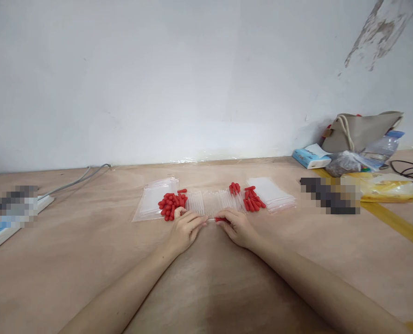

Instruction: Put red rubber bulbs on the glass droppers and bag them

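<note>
Wooden desk [98, 232] carries stacks of clear bags [150, 199] beyond both ends of the tube row [195, 202]; before it are the left hand [185, 228] and right hand [240, 228]. Red bulb piles [169, 204] flank it. Left fingers pinch a thin tube [211, 220], right fingers a red bulb [221, 219].

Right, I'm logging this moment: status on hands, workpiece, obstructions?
Left hand pinching clear tube. Right hand pinching red bulb at tube's right end, fit unclear. Red bulb piles and loose tubes just beyond hands, seemingly not blocking.
</note>
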Demonstrator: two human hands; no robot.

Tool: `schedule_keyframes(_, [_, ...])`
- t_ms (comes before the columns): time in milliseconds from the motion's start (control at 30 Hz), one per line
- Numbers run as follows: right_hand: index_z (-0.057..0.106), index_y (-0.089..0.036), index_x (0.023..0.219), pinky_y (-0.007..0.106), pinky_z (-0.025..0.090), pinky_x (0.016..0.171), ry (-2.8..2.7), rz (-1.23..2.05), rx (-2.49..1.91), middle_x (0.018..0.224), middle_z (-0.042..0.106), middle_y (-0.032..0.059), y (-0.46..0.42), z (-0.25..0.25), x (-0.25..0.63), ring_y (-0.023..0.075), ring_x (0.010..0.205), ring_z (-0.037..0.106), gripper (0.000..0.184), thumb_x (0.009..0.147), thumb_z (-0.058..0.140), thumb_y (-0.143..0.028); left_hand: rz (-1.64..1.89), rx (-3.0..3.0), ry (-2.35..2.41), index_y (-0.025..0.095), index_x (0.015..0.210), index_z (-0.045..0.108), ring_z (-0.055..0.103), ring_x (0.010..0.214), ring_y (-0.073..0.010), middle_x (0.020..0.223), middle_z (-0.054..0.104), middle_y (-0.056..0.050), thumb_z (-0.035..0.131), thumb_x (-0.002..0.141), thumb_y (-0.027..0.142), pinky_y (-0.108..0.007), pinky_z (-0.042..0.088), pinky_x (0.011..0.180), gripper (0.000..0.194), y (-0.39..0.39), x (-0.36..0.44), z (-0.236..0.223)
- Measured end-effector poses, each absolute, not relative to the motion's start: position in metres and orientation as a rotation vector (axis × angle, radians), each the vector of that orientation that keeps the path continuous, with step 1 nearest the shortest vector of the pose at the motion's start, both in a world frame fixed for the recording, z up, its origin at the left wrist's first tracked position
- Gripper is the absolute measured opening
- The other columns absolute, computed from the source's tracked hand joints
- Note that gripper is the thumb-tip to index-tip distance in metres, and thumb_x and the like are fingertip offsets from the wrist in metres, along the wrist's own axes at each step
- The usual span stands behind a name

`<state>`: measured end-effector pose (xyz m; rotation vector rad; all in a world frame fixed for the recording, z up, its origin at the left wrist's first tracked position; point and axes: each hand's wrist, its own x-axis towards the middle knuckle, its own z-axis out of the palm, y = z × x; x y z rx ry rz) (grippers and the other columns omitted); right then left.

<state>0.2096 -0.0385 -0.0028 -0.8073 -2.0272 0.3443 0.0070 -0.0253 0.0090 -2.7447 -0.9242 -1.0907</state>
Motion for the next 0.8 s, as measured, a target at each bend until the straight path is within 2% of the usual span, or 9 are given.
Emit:
schedule_keyframes(200, [0.054,-0.018,0.089,0.026,0.044,0.064,-2.033,0.321,-0.758,0.079,0.058,0.0047,-0.0391,-0.0048,0.2096,0.013,0.073,0.052,0.012,0.085,0.043,-0.019,-1.082,-2.775,-0.864,0.019,0.096,0.059,0.054,0.067,-0.0123,0.078,0.066,-0.001,0.045,0.085,0.015,-0.032,0.026,0.069,0.018,-0.0259,0.0077,0.0087])
schedule_keyframes(467, [0.055,-0.016,0.088,0.027,0.043,0.064,-2.168,0.156,-0.789,0.077,0.057,0.0068,-0.0378,-0.0067,0.2128,0.0151,0.071,0.051,0.015,0.086,0.041,-0.022,-0.955,-2.771,-0.869,0.018,0.091,0.06,0.055,0.065,-0.0126,0.076,0.066,-0.002,0.044,0.086,0.019,-0.031,0.026,0.066,0.017,-0.0283,0.0107,0.0095])
schedule_keyframes(800, [0.056,-0.017,0.082,0.028,0.037,0.062,-2.217,0.025,-0.892,0.074,0.058,0.0058,-0.0379,-0.0038,0.2076,0.0158,0.069,0.05,0.018,0.085,0.043,-0.029,-0.946,-2.742,-0.872,0.019,0.09,0.06,0.056,0.065,-0.0131,0.077,0.066,-0.002,0.042,0.087,0.02,-0.031,0.027,0.067,0.019,-0.0281,0.013,0.0052])
